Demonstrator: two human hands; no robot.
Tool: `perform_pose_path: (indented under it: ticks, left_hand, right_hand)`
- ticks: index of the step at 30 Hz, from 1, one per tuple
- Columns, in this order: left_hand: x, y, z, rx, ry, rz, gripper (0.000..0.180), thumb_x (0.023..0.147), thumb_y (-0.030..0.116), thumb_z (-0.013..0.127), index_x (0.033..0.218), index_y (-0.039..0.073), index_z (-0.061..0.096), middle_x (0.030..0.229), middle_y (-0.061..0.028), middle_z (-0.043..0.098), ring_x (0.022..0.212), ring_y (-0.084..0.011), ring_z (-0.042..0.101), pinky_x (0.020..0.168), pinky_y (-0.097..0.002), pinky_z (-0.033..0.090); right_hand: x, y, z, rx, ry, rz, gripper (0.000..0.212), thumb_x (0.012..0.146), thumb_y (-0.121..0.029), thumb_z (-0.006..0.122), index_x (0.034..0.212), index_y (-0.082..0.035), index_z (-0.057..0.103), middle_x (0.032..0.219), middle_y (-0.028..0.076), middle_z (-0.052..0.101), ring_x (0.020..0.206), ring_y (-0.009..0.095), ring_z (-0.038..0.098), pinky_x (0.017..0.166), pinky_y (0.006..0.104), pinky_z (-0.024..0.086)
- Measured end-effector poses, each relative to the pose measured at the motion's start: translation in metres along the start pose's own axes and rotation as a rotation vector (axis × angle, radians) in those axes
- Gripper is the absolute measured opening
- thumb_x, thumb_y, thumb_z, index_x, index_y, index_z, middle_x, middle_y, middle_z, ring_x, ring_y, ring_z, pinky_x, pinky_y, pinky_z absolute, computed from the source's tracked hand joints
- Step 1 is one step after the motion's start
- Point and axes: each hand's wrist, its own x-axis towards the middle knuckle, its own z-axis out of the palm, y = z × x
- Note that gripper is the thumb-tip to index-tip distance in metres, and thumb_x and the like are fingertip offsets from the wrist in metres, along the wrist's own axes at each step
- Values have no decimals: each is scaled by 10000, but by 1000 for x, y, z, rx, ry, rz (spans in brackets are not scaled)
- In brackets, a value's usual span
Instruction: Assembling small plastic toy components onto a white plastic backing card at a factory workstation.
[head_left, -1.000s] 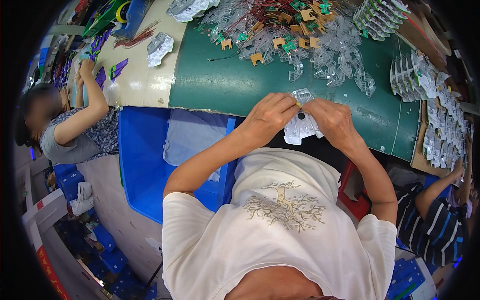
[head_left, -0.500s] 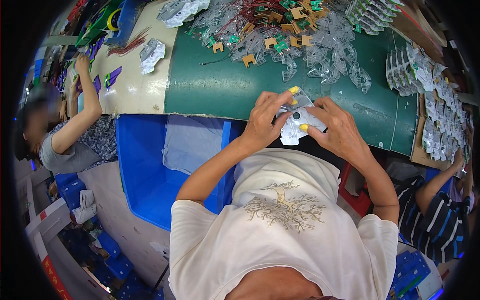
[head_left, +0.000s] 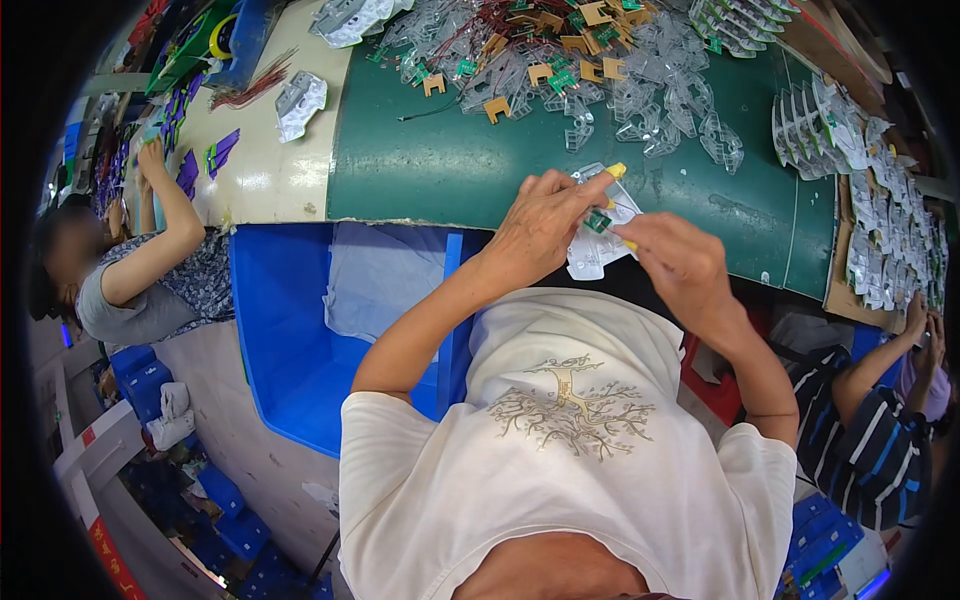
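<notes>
A silver-white moulded plastic housing is tilted at the front edge of the green tabletop. My left hand grips its upper left side, fingers closed round it. A small green circuit board lies against the middle of the housing. My right hand is closed in a pinch at the board's right edge; the exact contact is partly hidden by the fingers. Yellow coverings sit on some fingertips of both hands.
Beyond my hands lies a pile of clear plastic parts, with tan clips, green boards and red wires. Stacked silver housings stand to the right. A blue bin is below the table's left edge. People work at both sides.
The green circuit board now shows on the housing, where a dark round spot was visible. My right hand has gone from holding the housing's edge to a pinch at the board.
</notes>
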Motion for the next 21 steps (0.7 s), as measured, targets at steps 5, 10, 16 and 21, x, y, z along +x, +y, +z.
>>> perform_pose_path:
  ticks: [5, 10, 16, 21]
  left_hand:
    - [-1, 0, 0, -51, 9, -13, 652, 802, -53, 567, 1408, 78, 362, 1085, -42, 656, 940, -264, 506, 873, -385, 370]
    - [-3, -10, -2, -122, -21, -32, 623, 835, -42, 529, 1419, 76, 348, 1118, -45, 644, 971, -252, 487, 912, -383, 352]
    - [3, -6, -2, -161, -31, -25, 551, 866, -20, 500, 1397, 55, 377, 1130, -60, 639, 992, -263, 485, 930, -378, 350]
    - [0, -2, -14, -313, 300, -120, 292, 812, -67, 596, 1100, -19, 613, 980, -137, 648, 877, -252, 601, 795, -318, 478]
  right_hand:
    - [-13, 12, 26, -374, 51, -184, 222, 671, 32, 673, 886, -22, 657, 897, 85, 628, 705, 238, 618, 602, 332, 505]
    - [-9, 9, 12, -166, 112, -131, 286, 633, 37, 663, 914, -18, 664, 965, 114, 619, 708, 229, 617, 607, 311, 505]
    - [-30, 39, 12, 1, 255, 323, 251, 792, 13, 619, 1036, -35, 583, 693, 103, 621, 571, 172, 607, 505, 299, 465]
    - [-25, 39, -7, 120, 364, 248, 196, 816, 6, 588, 1005, -38, 560, 700, 85, 595, 603, 128, 597, 565, 275, 481]
